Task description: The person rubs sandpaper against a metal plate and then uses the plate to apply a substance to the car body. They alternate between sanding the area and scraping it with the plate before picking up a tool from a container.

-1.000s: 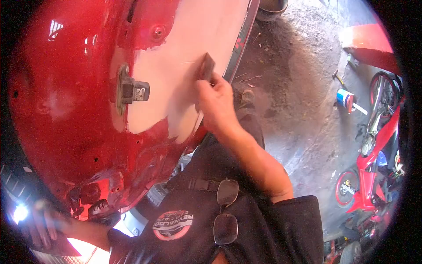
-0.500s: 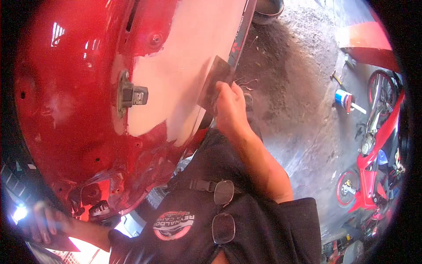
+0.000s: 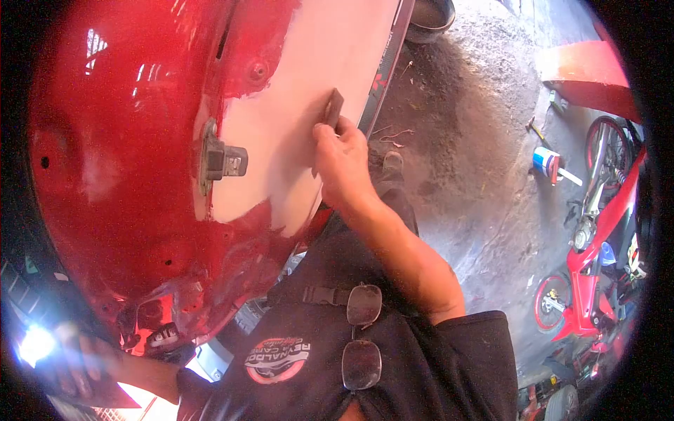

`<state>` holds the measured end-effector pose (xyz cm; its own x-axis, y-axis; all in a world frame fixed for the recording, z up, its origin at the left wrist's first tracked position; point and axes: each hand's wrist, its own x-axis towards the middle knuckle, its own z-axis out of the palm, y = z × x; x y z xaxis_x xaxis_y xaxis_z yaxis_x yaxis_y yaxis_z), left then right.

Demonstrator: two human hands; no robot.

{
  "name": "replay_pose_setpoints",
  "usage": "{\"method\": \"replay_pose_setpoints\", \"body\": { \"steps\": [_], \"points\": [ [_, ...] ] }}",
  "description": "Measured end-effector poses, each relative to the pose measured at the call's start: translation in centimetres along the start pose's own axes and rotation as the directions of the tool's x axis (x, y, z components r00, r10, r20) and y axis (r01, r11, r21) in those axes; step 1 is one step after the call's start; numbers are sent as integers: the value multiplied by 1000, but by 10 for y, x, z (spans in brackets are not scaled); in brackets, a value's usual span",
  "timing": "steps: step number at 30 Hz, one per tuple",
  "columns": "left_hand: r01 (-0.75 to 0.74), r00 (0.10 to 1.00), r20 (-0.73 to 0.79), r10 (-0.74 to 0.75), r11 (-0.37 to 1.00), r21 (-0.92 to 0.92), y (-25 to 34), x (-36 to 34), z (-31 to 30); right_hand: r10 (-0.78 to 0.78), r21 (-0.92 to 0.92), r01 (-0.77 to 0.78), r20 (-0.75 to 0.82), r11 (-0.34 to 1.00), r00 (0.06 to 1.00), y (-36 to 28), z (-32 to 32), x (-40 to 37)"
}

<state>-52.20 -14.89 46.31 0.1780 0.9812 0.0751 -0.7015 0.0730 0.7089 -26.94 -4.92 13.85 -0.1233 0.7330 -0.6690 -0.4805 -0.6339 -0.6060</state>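
Note:
My right hand [image 3: 342, 158] grips a dark, flat rectangular spreader [image 3: 334, 107], which I see nearly edge-on over the pale filler [image 3: 305, 63] on a red car panel [image 3: 133, 140]. Whether its edge touches the filler is hard to tell. A black latch [image 3: 226, 161] sticks out of the panel, left of this hand. At the lower left, my left hand [image 3: 81, 361] has its fingers curled over a flat, dark red plate [image 3: 116, 396]. Blur and a bright light beside it hide part of that grip.
Bare, dusty floor [image 3: 456, 140] lies right of the panel. A white-and-blue can [image 3: 544, 160] stands there near a hammer [image 3: 535, 126]. Farther right is a red motorcycle [image 3: 583, 263]. A red curved panel [image 3: 590, 77] sits at the upper right, and sunglasses [image 3: 364, 305] hang on my shirt.
My right hand has moved left, farther over the filler, and the spreader has turned from broad face to nearly edge-on. My left hand stays at the lower left.

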Motion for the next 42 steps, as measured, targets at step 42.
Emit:
{"method": "replay_pose_setpoints", "body": {
  "steps": [42],
  "points": [
    [73, 989, 115, -88, 989, 132, 15, -1, -1, -445, -196, 495, 250, 846, 860, 12, 7, -51]
  ]
}}
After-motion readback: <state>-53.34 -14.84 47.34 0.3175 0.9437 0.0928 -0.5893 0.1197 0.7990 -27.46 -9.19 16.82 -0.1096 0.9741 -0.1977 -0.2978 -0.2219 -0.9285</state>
